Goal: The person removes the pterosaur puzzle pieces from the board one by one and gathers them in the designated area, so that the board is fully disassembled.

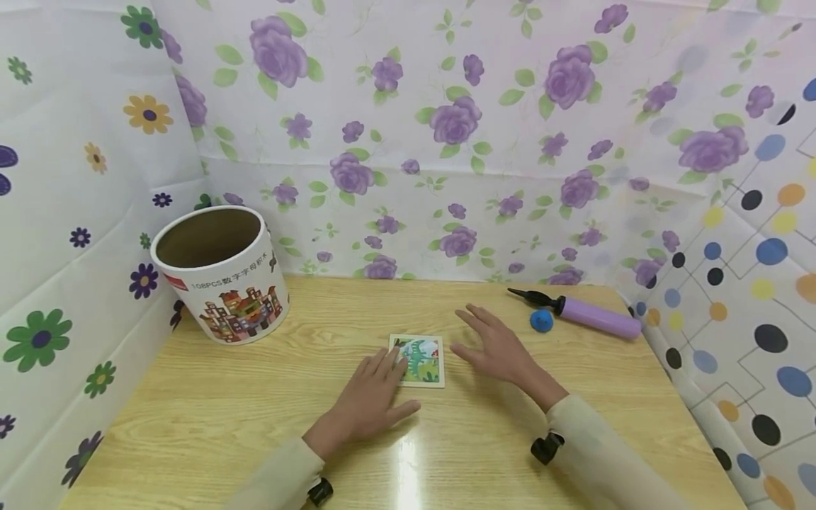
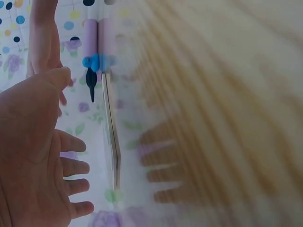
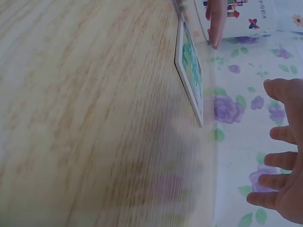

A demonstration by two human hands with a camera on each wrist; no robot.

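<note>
A small square dinosaur picture board (image 1: 421, 361) with a pale frame lies flat on the wooden table. My left hand (image 1: 372, 398) hovers over its left edge in the head view, fingers spread and fairly straight. The left wrist view shows this hand (image 2: 33, 151) raised above the table, with nothing in its grasp. On the board's other side is my right hand (image 1: 494, 347), also holding nothing, its fingers loosely extended. In the right wrist view, a gap separates the right hand (image 3: 289, 156) from the board (image 3: 191, 66).
At the back left of the table (image 1: 255, 439) stands a large white bucket (image 1: 239, 301) printed with building blocks. A purple hand pump (image 1: 599, 316) with a black nozzle lies at the back right, beside a small blue ball (image 1: 541, 321). Patterned cloth (image 1: 408, 142) encloses the back and sides.
</note>
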